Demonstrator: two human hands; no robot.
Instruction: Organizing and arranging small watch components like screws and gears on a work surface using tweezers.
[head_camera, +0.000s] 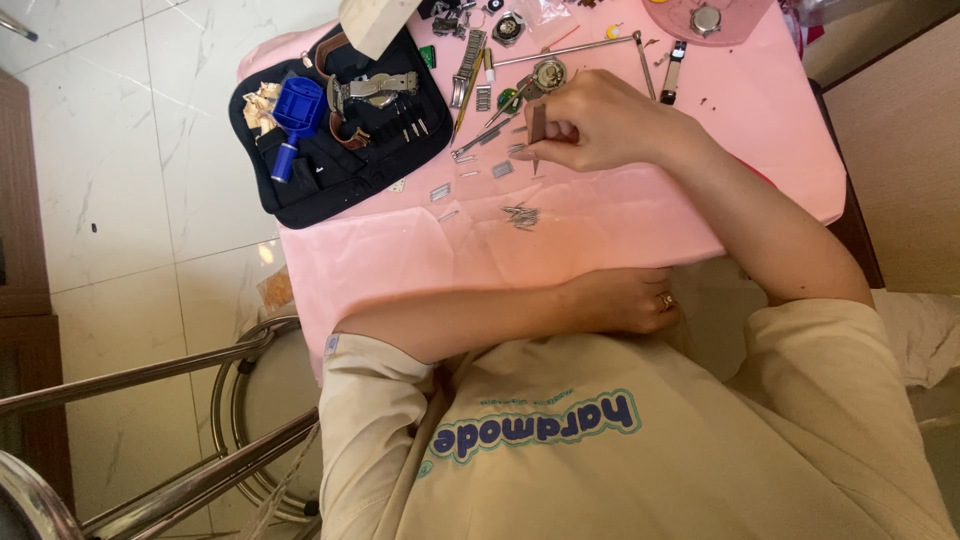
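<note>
Right hand (600, 120) fisted, extended; left hand (625, 300) tucked against chest.

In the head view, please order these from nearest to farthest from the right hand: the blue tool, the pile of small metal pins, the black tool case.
From the right hand:
1. Pile of small metal pins, just below it on the pink cloth.
2. Black tool case, to its left.
3. Blue tool, on the case's far left part.
</note>
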